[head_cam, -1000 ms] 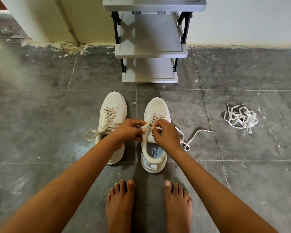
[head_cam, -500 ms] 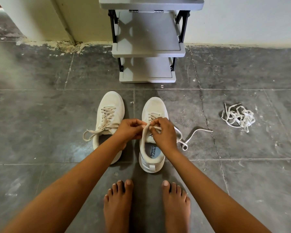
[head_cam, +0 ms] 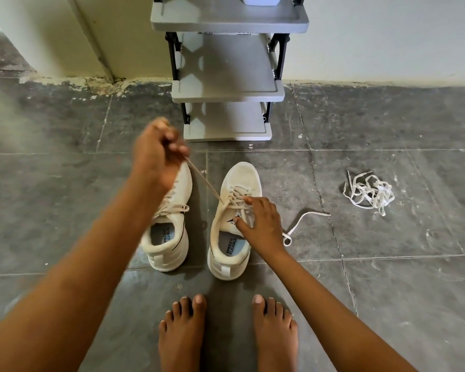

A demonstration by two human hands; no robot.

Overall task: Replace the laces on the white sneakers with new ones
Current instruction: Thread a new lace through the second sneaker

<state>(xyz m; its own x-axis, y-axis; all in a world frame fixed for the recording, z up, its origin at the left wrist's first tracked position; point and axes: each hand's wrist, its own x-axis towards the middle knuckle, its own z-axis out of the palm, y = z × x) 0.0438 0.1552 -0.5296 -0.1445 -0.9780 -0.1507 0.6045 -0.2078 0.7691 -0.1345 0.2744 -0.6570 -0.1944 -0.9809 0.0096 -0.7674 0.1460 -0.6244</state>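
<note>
One soft lace [head_cam: 206,181] runs taut from the right sneaker [head_cam: 242,175], pinched by the left hand [head_cam: 159,154]; the right hand [head_cam: 261,224], fingers spread, presses that probably light sneaker down.

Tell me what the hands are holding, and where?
The left hand grips the beige lace by the end drawn out of the sneaker. The right hand only presses on that sneaker.

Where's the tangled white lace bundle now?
Head view, right side: the tangled white lace bundle lies on grey floor tiles, beyond the right white sneaker.
</note>
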